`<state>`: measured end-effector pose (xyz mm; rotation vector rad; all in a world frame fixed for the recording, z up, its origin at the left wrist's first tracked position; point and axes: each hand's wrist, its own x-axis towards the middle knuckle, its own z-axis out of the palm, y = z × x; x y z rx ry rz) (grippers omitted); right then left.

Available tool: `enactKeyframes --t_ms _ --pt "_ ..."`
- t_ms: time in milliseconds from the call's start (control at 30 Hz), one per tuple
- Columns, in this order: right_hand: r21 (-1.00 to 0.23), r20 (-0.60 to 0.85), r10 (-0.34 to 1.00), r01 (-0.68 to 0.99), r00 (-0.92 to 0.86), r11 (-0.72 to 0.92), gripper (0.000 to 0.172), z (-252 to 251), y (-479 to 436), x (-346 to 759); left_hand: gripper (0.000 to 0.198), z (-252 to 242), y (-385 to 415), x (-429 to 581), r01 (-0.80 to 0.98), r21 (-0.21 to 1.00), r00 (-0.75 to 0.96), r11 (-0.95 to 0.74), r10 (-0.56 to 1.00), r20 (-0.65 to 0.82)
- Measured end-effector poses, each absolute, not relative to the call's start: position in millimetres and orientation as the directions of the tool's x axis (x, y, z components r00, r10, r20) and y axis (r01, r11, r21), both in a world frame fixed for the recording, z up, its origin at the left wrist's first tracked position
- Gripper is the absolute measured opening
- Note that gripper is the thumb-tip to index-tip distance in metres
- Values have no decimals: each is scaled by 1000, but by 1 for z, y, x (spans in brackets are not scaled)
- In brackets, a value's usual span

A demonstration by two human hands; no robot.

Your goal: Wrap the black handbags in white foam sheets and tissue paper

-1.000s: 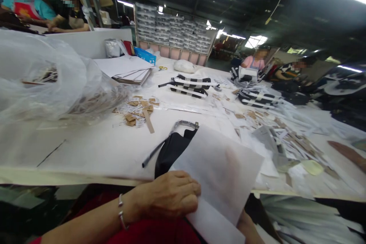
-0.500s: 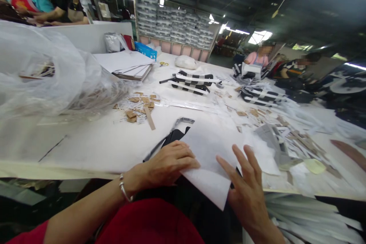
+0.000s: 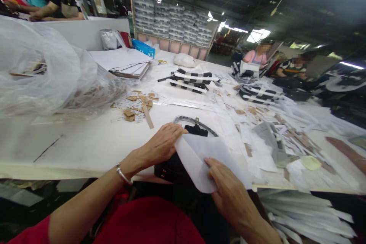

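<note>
A white paper sheet lies bent over a black bag at the table's front edge. My left hand has its fingers closed on the sheet's upper left corner, just above the bag. The lower folded part of the sheet is gripped by my right hand, its fingers curled against the paper. Beyond the sheet show a black tab with a metal clasp and a handle in clear wrapping. The paper hides most of the bag.
Brown tags lie in a loose pile ahead on the left, beside a big clear plastic bag. Striped black-and-white stacks lie further back. Paper scraps cover the right side. Other people sit at far tables.
My right hand has gone from spread fingers to gripping the sheet, lower and slightly left. My left hand has moved up with the paper's corner. More of the handle and clasp shows.
</note>
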<state>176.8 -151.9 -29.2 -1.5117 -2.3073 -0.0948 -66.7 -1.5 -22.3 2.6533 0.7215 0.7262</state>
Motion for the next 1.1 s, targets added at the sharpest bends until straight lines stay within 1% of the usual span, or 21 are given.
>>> enactKeyframes --t_ms 67,133,200,233,333,400,467,567,633,700,800,933,1100 --pt "-225 281 908 899 -310 376 51 -42 -152 178 50 -7 -19 -74 311 439 797 -843 483 363" --pt "-257 255 925 902 -283 346 59 -46 -152 180 59 10 -40 -80 241 462 850 -854 416 324" --pt "-275 231 932 901 -278 337 66 -45 -151 180 62 28 -61 -82 201 479 879 -854 373 297" --pt "-284 208 937 899 -281 333 65 -43 -150 179 59 37 -70 -82 186 486 887 -854 358 290" --pt "-302 117 950 901 -288 310 51 -36 -145 172 49 58 -91 -80 116 501 920 -858 283 272" --pt "-293 79 962 916 -261 273 45 -32 -141 167 40 63 -98 -78 87 486 926 -869 250 281" --pt "-285 66 969 926 -237 246 44 -29 -138 164 32 59 -100 -75 113 446 915 -888 268 302" --pt "-289 67 972 928 -224 234 51 -27 -135 164 22 41 -98 -71 241 353 887 -904 353 298" --pt "-292 84 971 926 -225 240 59 -27 -135 165 20 29 -96 -69 334 304 882 -892 409 232" --pt "-291 99 967 922 -235 254 65 -29 -135 167 26 22 -95 -68 391 287 880 -875 446 163" --pt "-283 125 960 918 -251 277 70 -32 -136 168 32 18 -92 -68 401 308 882 -863 454 124" --pt "-246 155 952 924 -262 294 71 -33 -137 166 33 12 -81 -65 356 397 885 -846 441 145" --pt "-201 191 954 942 -232 269 60 -35 -140 161 42 3 -72 -62 306 450 861 -839 446 245"
